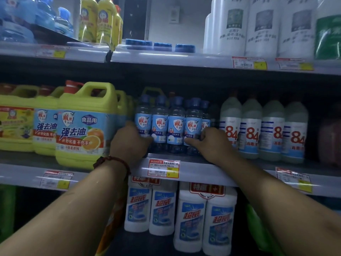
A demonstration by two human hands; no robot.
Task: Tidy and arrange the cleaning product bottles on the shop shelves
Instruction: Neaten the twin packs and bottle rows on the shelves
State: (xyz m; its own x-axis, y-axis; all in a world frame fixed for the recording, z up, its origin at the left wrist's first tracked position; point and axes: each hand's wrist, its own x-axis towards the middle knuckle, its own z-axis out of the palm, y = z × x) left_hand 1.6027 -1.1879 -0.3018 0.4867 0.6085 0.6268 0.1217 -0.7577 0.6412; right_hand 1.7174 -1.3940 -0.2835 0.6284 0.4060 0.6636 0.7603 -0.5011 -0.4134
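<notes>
A row of small clear bottles [175, 124] with blue caps and blue labels stands at the front of the middle shelf [203, 170]. My left hand [129, 143] grips the leftmost bottle [143, 119] near its base, fingers curled round it. My right hand [212, 143] holds the bottle [193, 124] at the right end of the row, thumb across its lower front. A red bead bracelet circles my left wrist.
Large green jugs [83, 126] crowd the left of the same shelf, white "84" bottles [262, 130] the right. White bottles [191, 217] stand on the shelf below, yellow bottles [99, 19] and tall white ones [262, 24] above. Price tags [164, 169] line the shelf edges.
</notes>
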